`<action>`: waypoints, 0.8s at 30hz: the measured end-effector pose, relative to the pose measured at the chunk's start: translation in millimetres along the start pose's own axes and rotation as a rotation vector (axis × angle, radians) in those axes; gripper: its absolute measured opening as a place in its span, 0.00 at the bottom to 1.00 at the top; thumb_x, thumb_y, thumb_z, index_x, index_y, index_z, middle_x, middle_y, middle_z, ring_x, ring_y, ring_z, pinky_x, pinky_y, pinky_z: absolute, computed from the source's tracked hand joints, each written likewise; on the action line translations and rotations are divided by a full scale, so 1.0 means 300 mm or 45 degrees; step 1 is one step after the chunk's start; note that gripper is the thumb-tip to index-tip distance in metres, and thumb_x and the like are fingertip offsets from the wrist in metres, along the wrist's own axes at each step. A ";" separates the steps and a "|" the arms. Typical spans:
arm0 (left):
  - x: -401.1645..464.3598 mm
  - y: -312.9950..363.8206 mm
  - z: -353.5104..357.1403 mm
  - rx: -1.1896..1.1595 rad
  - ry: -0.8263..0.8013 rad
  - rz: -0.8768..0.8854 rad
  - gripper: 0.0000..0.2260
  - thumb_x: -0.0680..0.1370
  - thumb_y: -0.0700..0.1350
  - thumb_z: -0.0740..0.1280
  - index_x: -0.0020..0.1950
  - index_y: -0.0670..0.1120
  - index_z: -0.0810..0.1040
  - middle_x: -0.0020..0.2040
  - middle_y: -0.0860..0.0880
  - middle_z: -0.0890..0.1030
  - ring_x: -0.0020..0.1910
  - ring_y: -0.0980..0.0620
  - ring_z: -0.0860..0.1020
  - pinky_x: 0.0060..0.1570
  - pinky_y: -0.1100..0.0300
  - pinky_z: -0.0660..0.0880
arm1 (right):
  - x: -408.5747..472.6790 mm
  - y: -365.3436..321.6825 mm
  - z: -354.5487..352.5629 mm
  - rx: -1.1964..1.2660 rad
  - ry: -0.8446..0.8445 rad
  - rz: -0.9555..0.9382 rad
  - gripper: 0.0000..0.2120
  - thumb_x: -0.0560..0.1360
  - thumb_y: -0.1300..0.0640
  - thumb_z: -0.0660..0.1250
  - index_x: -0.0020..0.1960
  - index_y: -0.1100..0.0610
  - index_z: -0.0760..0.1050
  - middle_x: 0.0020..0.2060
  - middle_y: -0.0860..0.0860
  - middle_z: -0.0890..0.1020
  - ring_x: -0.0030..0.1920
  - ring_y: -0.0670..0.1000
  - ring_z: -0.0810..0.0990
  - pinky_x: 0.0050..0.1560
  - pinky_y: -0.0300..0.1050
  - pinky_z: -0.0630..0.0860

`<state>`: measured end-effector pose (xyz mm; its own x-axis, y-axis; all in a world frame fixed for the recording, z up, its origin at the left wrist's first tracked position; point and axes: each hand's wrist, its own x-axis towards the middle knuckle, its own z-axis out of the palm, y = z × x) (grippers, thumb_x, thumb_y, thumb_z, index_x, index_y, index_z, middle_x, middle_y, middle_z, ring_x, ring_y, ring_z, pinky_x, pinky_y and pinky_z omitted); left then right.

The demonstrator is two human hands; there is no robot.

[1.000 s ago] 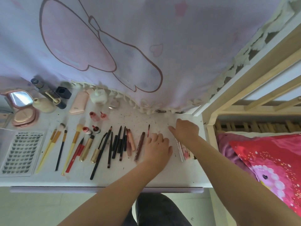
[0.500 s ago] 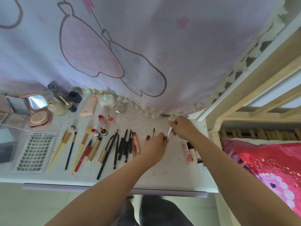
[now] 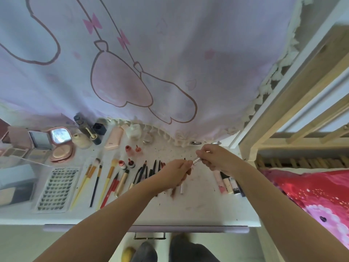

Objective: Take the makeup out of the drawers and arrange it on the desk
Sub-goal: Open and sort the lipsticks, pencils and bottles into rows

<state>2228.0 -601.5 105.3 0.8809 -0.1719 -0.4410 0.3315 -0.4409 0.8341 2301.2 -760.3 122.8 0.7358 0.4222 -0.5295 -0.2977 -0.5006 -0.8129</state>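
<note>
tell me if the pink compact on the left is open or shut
Open. The pink compact's lid stands raised, its mirror facing up, with the powder pan exposed below it on the desk.

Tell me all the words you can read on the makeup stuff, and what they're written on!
"XOYO": printed at the top edge of the false eyelash tray on the left of the desk.
Dark print on the small tubes lying under the right forearm: too small and blurred to read.
No other item shows readable text.
</note>
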 end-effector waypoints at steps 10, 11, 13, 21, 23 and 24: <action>-0.014 0.018 -0.034 0.331 -0.039 0.077 0.17 0.82 0.52 0.54 0.38 0.49 0.73 0.29 0.53 0.70 0.26 0.56 0.67 0.30 0.63 0.67 | -0.067 -0.036 -0.033 -0.350 -0.174 0.087 0.13 0.80 0.50 0.59 0.43 0.58 0.74 0.26 0.47 0.74 0.25 0.44 0.68 0.30 0.36 0.63; -0.016 0.021 -0.036 0.287 -0.051 0.062 0.17 0.82 0.53 0.54 0.38 0.49 0.73 0.29 0.53 0.70 0.25 0.56 0.67 0.29 0.63 0.67 | -0.071 -0.033 -0.044 -0.279 -0.195 0.051 0.09 0.80 0.53 0.61 0.45 0.57 0.74 0.31 0.48 0.77 0.30 0.45 0.72 0.32 0.37 0.67; -0.019 0.020 -0.040 0.263 -0.055 0.052 0.17 0.82 0.53 0.54 0.39 0.48 0.74 0.30 0.52 0.70 0.26 0.55 0.67 0.31 0.61 0.68 | -0.079 -0.039 -0.063 -0.153 -0.222 0.047 0.06 0.79 0.54 0.63 0.52 0.54 0.76 0.40 0.50 0.81 0.40 0.47 0.78 0.37 0.39 0.73; -0.019 0.037 -0.030 0.219 -0.062 0.050 0.17 0.82 0.53 0.55 0.43 0.45 0.76 0.28 0.53 0.69 0.26 0.54 0.66 0.27 0.60 0.70 | -0.067 -0.038 -0.074 -0.241 -0.240 0.051 0.05 0.79 0.56 0.62 0.49 0.56 0.75 0.38 0.50 0.80 0.35 0.45 0.76 0.34 0.37 0.72; -0.017 0.037 -0.034 0.238 -0.066 0.057 0.16 0.82 0.52 0.55 0.44 0.45 0.76 0.29 0.52 0.69 0.27 0.54 0.67 0.28 0.60 0.70 | -0.071 -0.042 -0.084 -0.163 -0.255 0.049 0.07 0.79 0.54 0.63 0.53 0.57 0.76 0.41 0.50 0.80 0.39 0.46 0.78 0.36 0.38 0.74; -0.017 0.040 -0.033 0.264 -0.071 0.071 0.16 0.82 0.52 0.55 0.45 0.45 0.76 0.30 0.53 0.69 0.27 0.55 0.67 0.29 0.61 0.70 | -0.073 -0.045 -0.085 -0.188 -0.259 0.067 0.10 0.79 0.52 0.62 0.53 0.58 0.76 0.40 0.50 0.80 0.36 0.46 0.78 0.33 0.37 0.73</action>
<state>2230.9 -597.2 120.7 0.8740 -0.2469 -0.4185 0.2014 -0.5998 0.7744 2304.6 -782.0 151.5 0.5797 0.5287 -0.6200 -0.2293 -0.6243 -0.7468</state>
